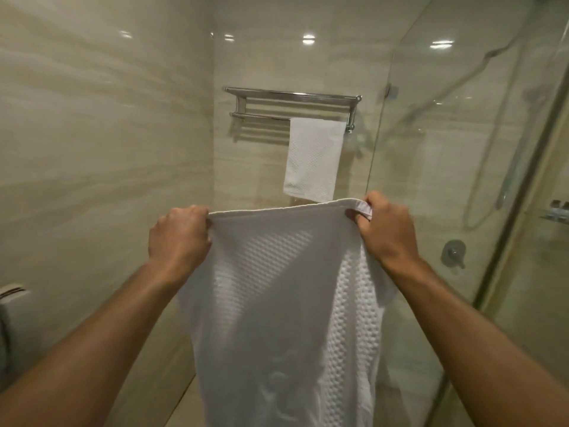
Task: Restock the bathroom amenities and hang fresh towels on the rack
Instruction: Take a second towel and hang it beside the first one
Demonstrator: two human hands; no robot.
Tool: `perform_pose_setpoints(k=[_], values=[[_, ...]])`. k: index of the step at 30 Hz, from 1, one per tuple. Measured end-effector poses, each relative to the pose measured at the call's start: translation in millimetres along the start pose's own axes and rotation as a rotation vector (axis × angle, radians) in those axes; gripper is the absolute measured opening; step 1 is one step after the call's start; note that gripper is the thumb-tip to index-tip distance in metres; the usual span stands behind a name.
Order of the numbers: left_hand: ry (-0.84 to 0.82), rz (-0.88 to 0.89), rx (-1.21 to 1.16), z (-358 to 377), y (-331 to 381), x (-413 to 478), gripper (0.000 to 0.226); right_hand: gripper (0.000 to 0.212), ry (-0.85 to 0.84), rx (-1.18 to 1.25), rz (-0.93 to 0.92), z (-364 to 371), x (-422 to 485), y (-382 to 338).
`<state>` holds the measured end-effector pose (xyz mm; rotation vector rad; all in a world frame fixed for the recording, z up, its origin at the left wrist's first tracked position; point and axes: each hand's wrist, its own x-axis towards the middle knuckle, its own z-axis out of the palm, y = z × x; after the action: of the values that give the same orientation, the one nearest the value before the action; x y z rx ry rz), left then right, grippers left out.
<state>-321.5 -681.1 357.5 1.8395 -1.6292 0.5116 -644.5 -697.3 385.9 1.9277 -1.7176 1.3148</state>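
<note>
Below the chrome rack (pixel 292 101) on beige tile, left hand (pixel 178 235) and right hand (pixel 386 228) pinch a white towel's (pixel 283 288) top corners; glass shower screen (pixel 462 149) right of it.

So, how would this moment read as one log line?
left hand: grips top corner of held towel | right hand: grips other corner | hung towel: on lower bar of rack, right side | held towel: not yet racked

I see glossy beige marble walls (pixel 92 134) catching light reflections (pixel 308 39), with a glass shower screen (pixel 455 167) on the right.
</note>
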Motion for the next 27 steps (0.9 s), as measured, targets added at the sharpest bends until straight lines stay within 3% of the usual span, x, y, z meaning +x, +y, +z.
perform_pose_setpoints(k=[5,8,14,19,23,27], values=[[-0.05,-0.115,-0.106,33.7,3.9,22.2,0.024,0.047,-0.053,-0.229,0.152,29.1,20.2,11.9],[-0.089,-0.167,-0.156,43.3,11.6,38.4,0.024,0.046,-0.114,-0.208,0.237,41.7,27.9,22.4],[-0.15,-0.147,-0.295,62.1,42.3,79.7,0.021,0.049,-0.212,0.063,0.419,75.5,46.7,51.0],[-0.235,-0.207,-0.547,78.7,57.4,120.6,0.024,0.032,-0.269,0.348,0.61,99.6,81.4,66.0],[-0.319,-0.248,-0.737,109.9,44.4,160.5,0.032,0.018,-0.236,0.386,0.645,125.3,112.9,78.2],[-0.192,-0.297,-0.517,150.2,18.2,202.3,0.019,0.024,-0.208,0.189,0.536,148.4,138.1,89.5]])
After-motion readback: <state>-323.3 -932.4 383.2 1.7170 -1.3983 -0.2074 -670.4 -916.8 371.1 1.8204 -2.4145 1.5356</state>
